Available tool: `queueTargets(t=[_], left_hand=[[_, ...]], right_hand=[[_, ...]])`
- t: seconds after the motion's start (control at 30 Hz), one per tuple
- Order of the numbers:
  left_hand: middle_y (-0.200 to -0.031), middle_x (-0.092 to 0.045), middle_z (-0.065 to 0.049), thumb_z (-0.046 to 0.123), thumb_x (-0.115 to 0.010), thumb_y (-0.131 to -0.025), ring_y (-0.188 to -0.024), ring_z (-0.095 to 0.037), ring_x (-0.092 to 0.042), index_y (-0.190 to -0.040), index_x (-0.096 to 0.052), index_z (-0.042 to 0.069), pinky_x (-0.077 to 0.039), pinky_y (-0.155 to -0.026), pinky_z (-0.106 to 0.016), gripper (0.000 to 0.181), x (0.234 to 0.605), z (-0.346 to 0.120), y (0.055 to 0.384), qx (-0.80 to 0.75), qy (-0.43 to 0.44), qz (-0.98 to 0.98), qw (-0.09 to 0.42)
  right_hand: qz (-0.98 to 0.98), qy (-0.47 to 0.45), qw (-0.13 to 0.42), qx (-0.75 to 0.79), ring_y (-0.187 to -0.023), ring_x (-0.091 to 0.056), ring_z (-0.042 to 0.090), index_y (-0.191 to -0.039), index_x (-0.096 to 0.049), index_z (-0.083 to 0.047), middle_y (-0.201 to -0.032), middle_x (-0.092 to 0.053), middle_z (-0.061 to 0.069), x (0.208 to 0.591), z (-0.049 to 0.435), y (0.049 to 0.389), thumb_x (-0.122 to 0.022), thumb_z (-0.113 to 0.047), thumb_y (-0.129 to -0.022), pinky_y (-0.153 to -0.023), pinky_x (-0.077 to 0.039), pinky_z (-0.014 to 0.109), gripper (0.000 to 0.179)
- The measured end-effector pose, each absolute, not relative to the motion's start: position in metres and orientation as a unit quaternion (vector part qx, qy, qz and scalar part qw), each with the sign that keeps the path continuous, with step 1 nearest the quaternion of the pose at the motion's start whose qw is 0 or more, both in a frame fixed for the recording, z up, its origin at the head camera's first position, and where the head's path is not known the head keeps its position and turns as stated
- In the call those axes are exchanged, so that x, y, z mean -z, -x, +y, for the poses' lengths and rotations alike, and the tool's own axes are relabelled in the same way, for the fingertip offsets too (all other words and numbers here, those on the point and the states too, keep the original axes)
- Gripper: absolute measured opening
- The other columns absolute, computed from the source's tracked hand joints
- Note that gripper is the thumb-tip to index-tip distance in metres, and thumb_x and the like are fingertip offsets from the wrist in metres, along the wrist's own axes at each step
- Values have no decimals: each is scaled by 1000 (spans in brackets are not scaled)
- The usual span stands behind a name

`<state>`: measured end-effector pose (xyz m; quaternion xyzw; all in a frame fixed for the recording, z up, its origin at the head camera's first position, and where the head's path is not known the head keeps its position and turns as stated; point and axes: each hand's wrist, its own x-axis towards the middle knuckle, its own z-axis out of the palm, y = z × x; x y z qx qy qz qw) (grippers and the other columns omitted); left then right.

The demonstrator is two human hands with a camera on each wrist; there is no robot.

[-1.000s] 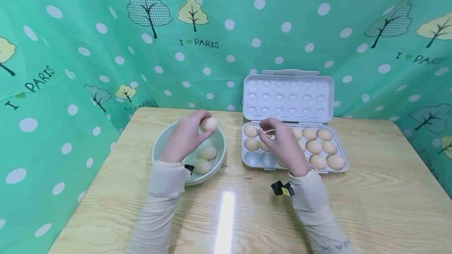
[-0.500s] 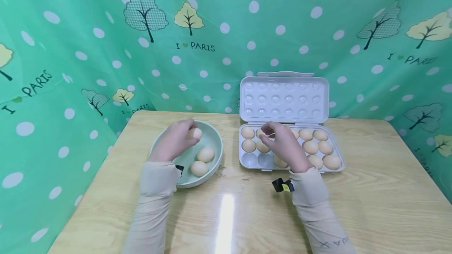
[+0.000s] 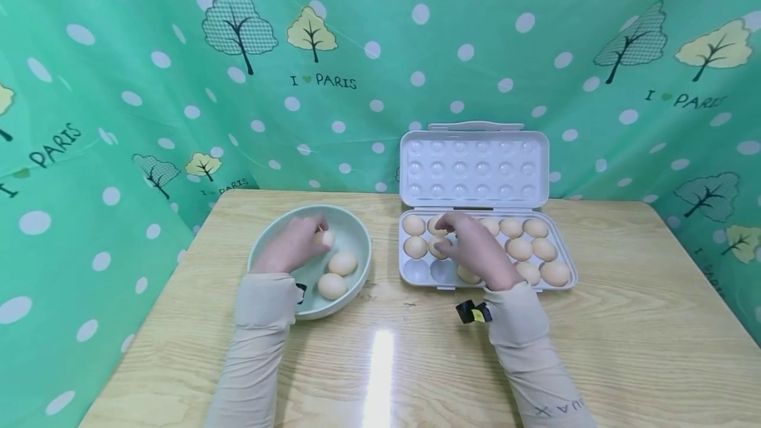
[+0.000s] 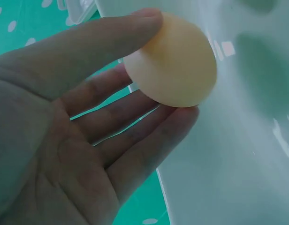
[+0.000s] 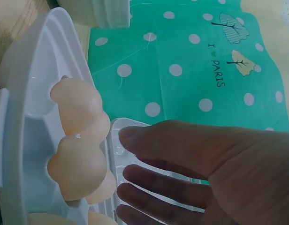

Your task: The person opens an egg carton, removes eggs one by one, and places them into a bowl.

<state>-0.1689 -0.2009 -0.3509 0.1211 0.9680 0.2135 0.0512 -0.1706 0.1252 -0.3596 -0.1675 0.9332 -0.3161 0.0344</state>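
My left hand (image 3: pixel 294 243) is down inside the pale green bowl (image 3: pixel 364 226), pinching an egg (image 4: pixel 182 61) between thumb and fingertips. Two more eggs lie in the bowl beside it, a nearer egg (image 3: pixel 331 286) and another egg (image 3: pixel 343 263). My right hand (image 3: pixel 478 249) hovers over the egg box (image 3: pixel 571 276), holding nothing, fingers loosely bent and thumb apart. Eggs fill most of the box's hollows; two hollows at the front left are bare, the left one a bare hollow (image 3: pixel 415 272). My right hand hides some of the middle eggs.
The box's lid (image 3: pixel 474 170) stands raised at the back, close to a green polka-dot cloth (image 3: pixel 380 71). Bowl and box sit side by side on a wooden table (image 3: pixel 428 362), a gap between them.
My left hand has moved left and down into the bowl, still holding the egg. The right hand stays over the egg box. The head view has shifted slightly.
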Motion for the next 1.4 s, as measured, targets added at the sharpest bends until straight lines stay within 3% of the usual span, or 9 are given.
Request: queueTargets(t=[0.17,0.43,0.67,0.9,1.1,1.4], left_hand=[[-103,-68,-14,7,-62,-85,-87,-23,-59,-116,-63,-3,-52,-85,-41,33,352,-203,168,-199,-118,969,80],[-113,-68,-18,8,-71,-86,-94,-27,-60,-119,-64,-3,-51,-91,-45,35,353,-204,166,-175,-101,972,122],[-112,-68,-16,8,-71,-88,-91,-26,-58,-121,-64,-1,-50,-89,-42,35,355,-205,166,-169,-96,970,145],[-111,-68,-16,9,-72,-87,-90,-26,-57,-122,-64,-1,-50,-88,-42,37,355,-206,166,-175,-93,969,148],[-110,-67,-15,11,-72,-88,-89,-25,-56,-122,-63,-1,-50,-85,-40,37,356,-206,166,-171,-91,970,150],[-120,-66,-17,13,-70,-91,-95,-26,-59,-129,-59,-1,-52,-91,-45,42,352,-204,163,-175,-79,969,153]], right_hand=[[935,176,36,305,-113,-61,38,-115,-65,5,-118,-65,21,365,124,173,-74,-7,-86,-95,-52,49,33],[936,188,29,295,-99,-63,31,-113,-66,8,-110,-66,20,378,123,176,-72,-1,-84,-87,-54,44,31],[940,193,1,281,-94,-61,26,-109,-70,3,-101,-68,14,384,121,176,-72,-1,-84,-83,-53,42,26],[946,193,-1,259,-105,-64,32,-114,-68,3,-111,-68,17,385,118,175,-75,0,-79,-93,-53,46,36],[946,197,-12,256,-100,-63,30,-112,-68,2,-106,-67,16,386,117,176,-76,-1,-76,-89,-54,45,37],[945,189,-22,267,-109,-61,35,-113,-68,4,-113,-66,21,385,119,176,-76,-4,-80,-93,-52,48,35]])
